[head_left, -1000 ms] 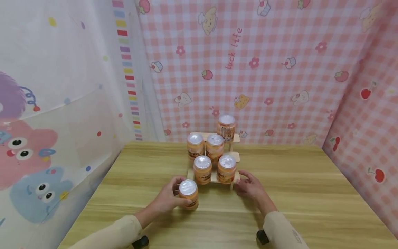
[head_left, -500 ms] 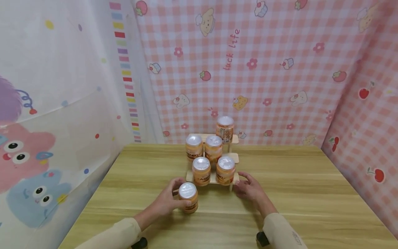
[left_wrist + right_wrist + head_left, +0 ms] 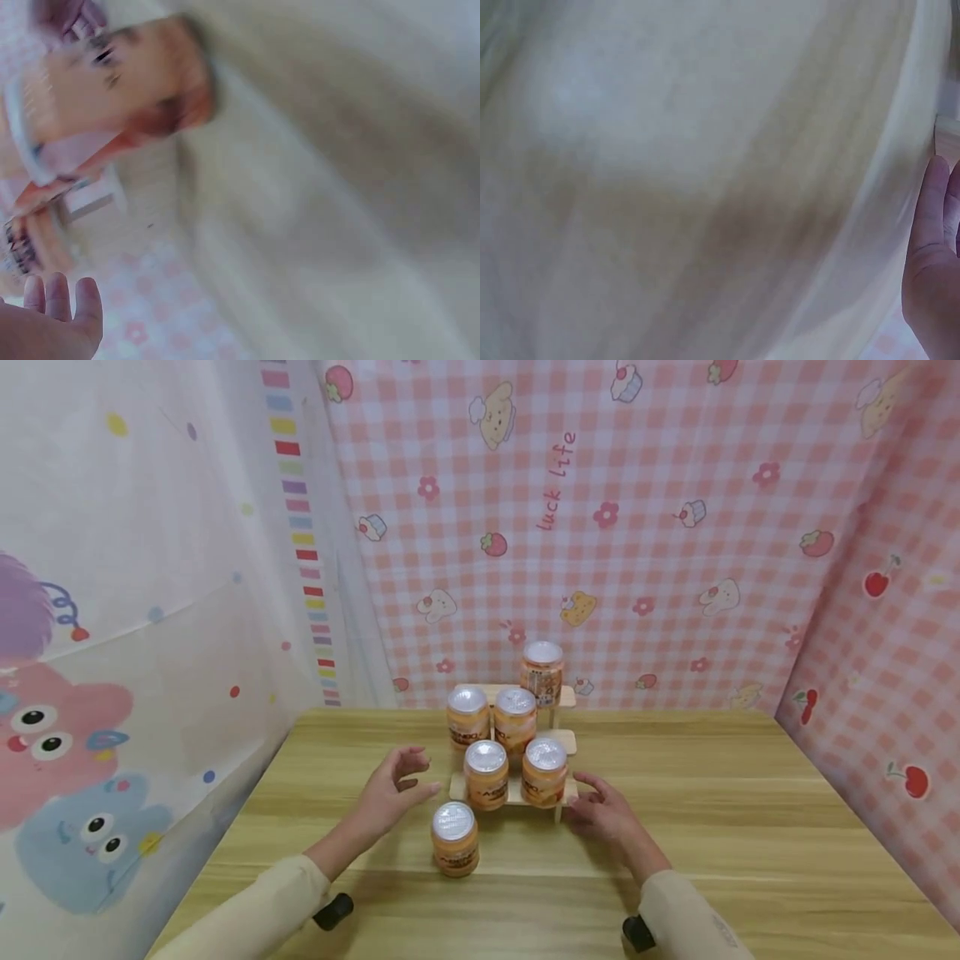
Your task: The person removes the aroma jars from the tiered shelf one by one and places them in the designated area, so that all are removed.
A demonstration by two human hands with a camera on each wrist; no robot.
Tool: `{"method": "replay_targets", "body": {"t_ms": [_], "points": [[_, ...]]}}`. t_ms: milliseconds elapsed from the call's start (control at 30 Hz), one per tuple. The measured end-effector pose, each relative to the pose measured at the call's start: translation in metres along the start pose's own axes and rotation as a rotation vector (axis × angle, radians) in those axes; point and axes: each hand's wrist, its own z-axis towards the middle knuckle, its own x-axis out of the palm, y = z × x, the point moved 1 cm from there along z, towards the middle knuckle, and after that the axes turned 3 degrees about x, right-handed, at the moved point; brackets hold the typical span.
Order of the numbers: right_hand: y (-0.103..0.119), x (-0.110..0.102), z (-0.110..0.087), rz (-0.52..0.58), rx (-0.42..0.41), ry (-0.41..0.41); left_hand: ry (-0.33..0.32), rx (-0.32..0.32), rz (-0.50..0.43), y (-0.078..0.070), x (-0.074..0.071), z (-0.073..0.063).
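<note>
An orange-labelled can point(image 3: 455, 852) with a silver lid stands upright on the table, in front of a small stepped wooden rack point(image 3: 564, 742). My left hand point(image 3: 390, 789) hovers behind and left of that can, fingers apart and loosely bent, holding nothing. In the left wrist view the hand point(image 3: 56, 322) is apart from the blurred can point(image 3: 127, 82). My right hand point(image 3: 611, 817) touches the right end of the rack's lowest shelf with its fingertips. Its fingers point(image 3: 928, 202) look straight in the right wrist view.
Several matching cans stand on the rack: two on the bottom step point(image 3: 487, 777), two on the middle one, and one can point(image 3: 542, 675) on top at right. The wood-grain table point(image 3: 690, 793) ends at a pink checked cloth point(image 3: 630, 560) behind.
My left hand has let go of the front can and moved back and left, away from it. The can stays standing on the table. My right hand keeps its place at the rack.
</note>
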Motion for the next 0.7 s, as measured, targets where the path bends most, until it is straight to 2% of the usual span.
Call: {"method": "replay_targets", "body": {"t_ms": [133, 233, 467, 567, 700], "points": [[0.005, 0.000, 0.000, -0.048, -0.008, 0.001, -0.005, 0.033, 0.003, -0.016, -0.004, 0.015], [0.005, 0.000, -0.001, -0.042, -0.007, 0.002, -0.004, 0.051, -0.005, -0.029, -0.005, 0.030], [0.004, -0.001, 0.000, -0.011, 0.001, -0.003, -0.006, 0.123, -0.016, -0.068, 0.002, 0.070], [0.003, -0.001, 0.002, 0.005, 0.006, -0.017, 0.022, 0.105, -0.011, -0.082, 0.009, 0.088], [0.001, 0.000, 0.002, -0.003, 0.000, -0.018, 0.053, 0.041, 0.036, -0.096, 0.019, 0.109]]}}
